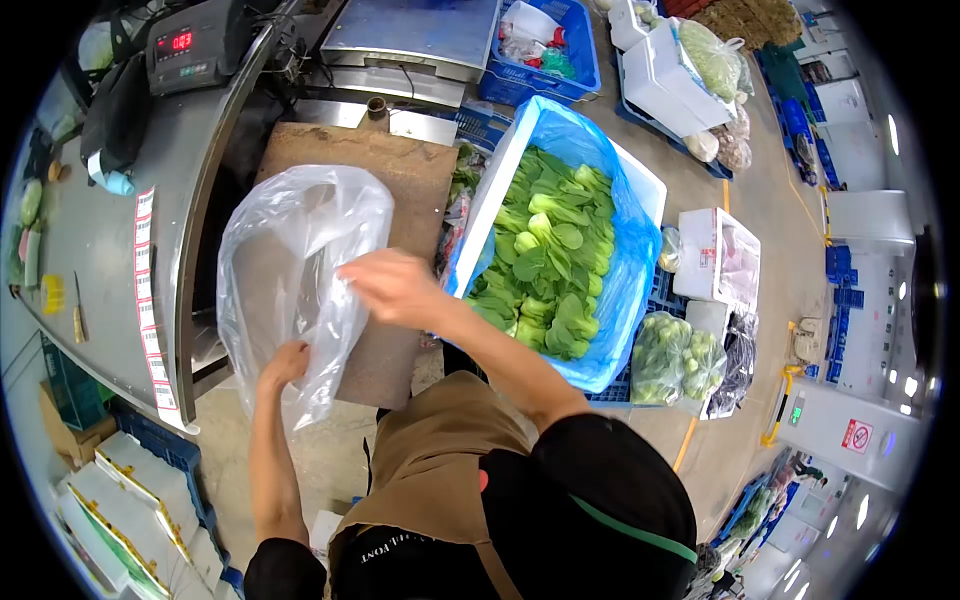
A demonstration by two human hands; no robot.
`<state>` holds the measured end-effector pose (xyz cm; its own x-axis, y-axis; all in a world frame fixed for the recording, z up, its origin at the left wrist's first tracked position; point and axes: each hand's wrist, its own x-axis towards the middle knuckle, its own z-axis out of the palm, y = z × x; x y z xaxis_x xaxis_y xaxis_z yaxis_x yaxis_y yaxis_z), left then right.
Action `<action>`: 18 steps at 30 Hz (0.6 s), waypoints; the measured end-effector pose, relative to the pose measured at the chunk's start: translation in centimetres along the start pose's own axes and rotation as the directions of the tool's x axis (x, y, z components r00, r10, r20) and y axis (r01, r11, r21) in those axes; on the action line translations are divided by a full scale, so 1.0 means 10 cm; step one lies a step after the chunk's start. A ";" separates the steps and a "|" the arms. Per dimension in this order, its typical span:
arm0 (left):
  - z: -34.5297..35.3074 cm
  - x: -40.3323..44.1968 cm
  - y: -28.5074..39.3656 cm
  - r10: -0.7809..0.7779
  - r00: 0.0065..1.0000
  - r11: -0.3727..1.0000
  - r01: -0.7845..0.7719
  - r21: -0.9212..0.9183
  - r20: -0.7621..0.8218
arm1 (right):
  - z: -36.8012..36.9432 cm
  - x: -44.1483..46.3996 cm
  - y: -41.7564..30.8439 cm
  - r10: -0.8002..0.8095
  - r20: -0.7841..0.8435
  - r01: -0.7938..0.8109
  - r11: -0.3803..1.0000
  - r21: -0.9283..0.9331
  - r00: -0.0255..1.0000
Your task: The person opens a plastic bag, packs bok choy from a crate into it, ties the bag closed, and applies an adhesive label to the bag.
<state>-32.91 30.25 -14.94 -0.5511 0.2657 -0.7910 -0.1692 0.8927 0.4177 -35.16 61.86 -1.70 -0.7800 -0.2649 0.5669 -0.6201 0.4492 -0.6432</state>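
Gripping clear plastic bag (pixel 305 265) near body end with left hand (pixel 287 364), partly over brown board (pixel 405 200), lengthwise away from body. Bunching right hand (pixel 395 288) at bag's right side; blurred, can't tell if pinching. Right of bag, nearer right hand: bok choy (pixel 548 240).

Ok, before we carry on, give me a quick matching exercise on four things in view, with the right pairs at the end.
1. Plastic bag
2. Leafy greens
3. Label strip
4. Scale display

A. Lit with red digits
B. Inside the blue-lined white box
C. See-through, at the left hand
D. On the metal table, near its edge

Pairs: 1-C, 2-B, 3-D, 4-A
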 end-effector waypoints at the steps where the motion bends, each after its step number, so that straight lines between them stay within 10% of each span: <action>1: 0.01 -0.06 0.05 0.035 0.993 0.999 -0.032 0.029 -0.112 | -0.13 -0.28 0.38 0.026 -0.192 -0.048 0.993 -0.109 0.981; 3: 0.05 -0.28 0.26 0.114 0.943 0.992 -0.091 0.089 -0.312 | -0.75 -0.87 0.93 0.633 -0.310 -0.677 0.735 -0.046 0.709; 7: 0.13 -0.54 0.75 -0.078 0.873 0.995 0.039 -0.090 -0.482 | -1.36 -2.10 2.51 0.875 -0.242 -0.763 0.196 -0.616 0.420; 12: 0.30 -0.76 1.11 -0.121 0.680 0.992 0.097 -0.075 -0.723 | -1.30 -2.75 2.71 0.933 -0.031 -0.651 0.226 -0.724 0.359; 16: 0.24 -0.97 1.32 -0.150 0.611 0.983 0.175 -0.052 -0.777 | -1.21 -2.83 2.58 0.795 0.013 -0.436 0.346 -0.831 0.606; 18: 0.04 -0.90 1.34 -0.061 0.410 0.992 0.123 -0.011 -0.910 | -1.33 -2.83 2.62 0.832 0.120 -0.451 0.407 -0.794 0.541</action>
<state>-29.91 39.98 -2.38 -0.9592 -0.2769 0.0572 -0.2448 0.9146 0.3219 -28.16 92.50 -27.72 -0.9484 0.1283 -0.2901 0.1659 0.9801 -0.1088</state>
